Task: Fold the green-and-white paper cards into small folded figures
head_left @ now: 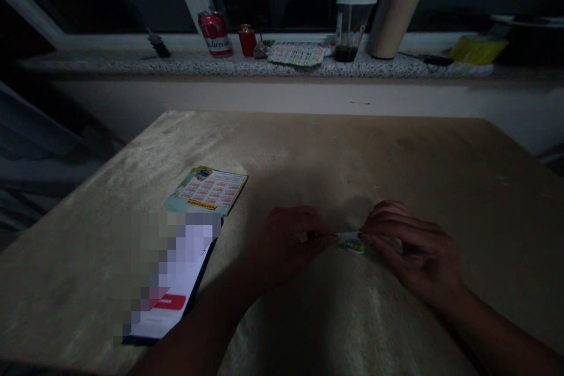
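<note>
My left hand [291, 241] and my right hand [412, 247] meet low over a wooden board [352, 158]. Between their fingertips they pinch a small folded piece of paper [351, 241], white with green and yellow print. Each hand grips one end of it, with the fingers closed. The paper sits just above the board's surface. The light is dim.
A colourful printed sheet [207, 190] lies left of my hands, with a white and dark booklet [176, 288] nearer me. On the window ledge [132, 61] behind stand a red can [215, 34], a small red jar [247, 40], another printed sheet [296, 53], a lidded cup [352, 22] and a cardboard tube [399, 6].
</note>
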Available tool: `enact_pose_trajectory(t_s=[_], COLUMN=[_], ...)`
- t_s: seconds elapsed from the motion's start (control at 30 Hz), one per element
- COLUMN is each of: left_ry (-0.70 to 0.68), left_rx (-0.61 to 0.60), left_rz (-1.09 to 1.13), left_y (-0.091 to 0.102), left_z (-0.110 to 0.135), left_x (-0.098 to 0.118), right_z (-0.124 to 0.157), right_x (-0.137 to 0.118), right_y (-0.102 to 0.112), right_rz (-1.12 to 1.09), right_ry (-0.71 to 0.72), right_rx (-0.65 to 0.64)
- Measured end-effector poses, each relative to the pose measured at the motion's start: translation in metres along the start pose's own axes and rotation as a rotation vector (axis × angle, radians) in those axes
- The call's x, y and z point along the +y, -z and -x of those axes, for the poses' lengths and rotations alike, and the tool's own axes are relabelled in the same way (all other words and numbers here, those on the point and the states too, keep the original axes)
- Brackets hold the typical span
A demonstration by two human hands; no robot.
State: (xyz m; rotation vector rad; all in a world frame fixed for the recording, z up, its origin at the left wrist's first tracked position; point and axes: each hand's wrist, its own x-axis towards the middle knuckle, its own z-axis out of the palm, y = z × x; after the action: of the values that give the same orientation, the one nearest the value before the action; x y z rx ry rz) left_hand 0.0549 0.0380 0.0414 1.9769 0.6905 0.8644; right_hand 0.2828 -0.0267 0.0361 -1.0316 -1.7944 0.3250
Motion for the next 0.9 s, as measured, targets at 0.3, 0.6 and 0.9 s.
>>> enact_pose_trajectory(t_s=[0.3, 0.6, 0.9], left_ry=[0.237, 0.35, 0.405], left_rx=[-0.048, 0.0, 0.096], left_rz=[0.129, 0.278, 0.501], left_y=[0.004, -0.009, -0.02], left_z=[-0.005, -0.003, -0.001], left_x=[0.0, -0.003, -0.011], right_z=[0.006, 0.008, 0.012], right_x=[0.002, 0.004, 0.006], right_y=[-0.004, -0.006, -0.019], right_rz=[-0.033, -0.18, -0.538], right_ry=[-0.19, -0.377, -0.591], right_rx=[0.015, -0.034, -0.042])
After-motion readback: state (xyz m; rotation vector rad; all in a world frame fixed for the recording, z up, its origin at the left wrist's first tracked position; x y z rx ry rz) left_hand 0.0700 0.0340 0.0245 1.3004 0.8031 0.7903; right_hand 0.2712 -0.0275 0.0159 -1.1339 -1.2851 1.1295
